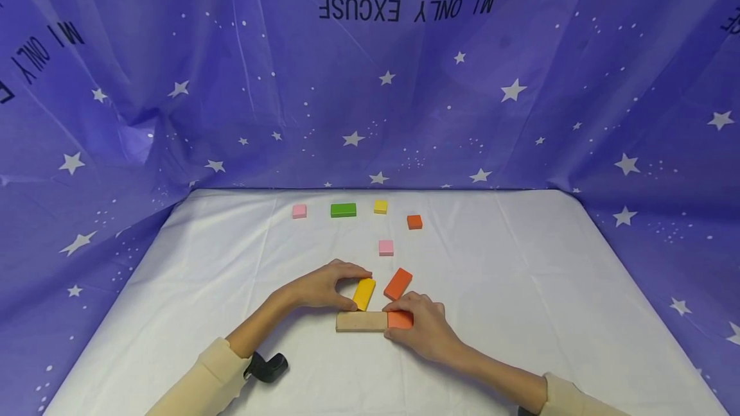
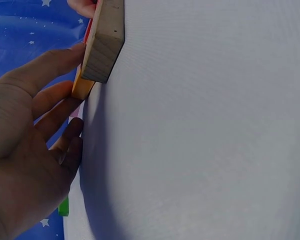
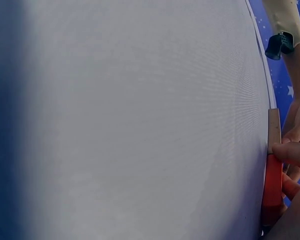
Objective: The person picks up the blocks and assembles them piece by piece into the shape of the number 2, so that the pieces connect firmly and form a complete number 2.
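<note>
My left hand (image 1: 320, 286) pinches a yellow rectangular block (image 1: 363, 294) at its two ends, thumb near and fingers far. This block slants at the back edge of a bare wood block (image 1: 361, 321) lying lengthwise across my front. At the wood block's right end, my right hand (image 1: 426, 329) grips an orange-red block (image 1: 399, 320) between thumb and fingers, its end against the wood. In the right wrist view, the thumb lies by the seam between the wood and the red block (image 3: 273, 187). Another orange-red block (image 1: 398, 284) lies tilted just beyond my right fingers.
Farther back on the white cloth (image 1: 509, 262) sit a pink block (image 1: 299, 211), a green rectangular block (image 1: 343, 210), a small yellow block (image 1: 379, 207) and a small orange block (image 1: 414, 222). A second pink block (image 1: 385, 248) lies nearer. A purple starred curtain (image 1: 428, 114) surrounds the table.
</note>
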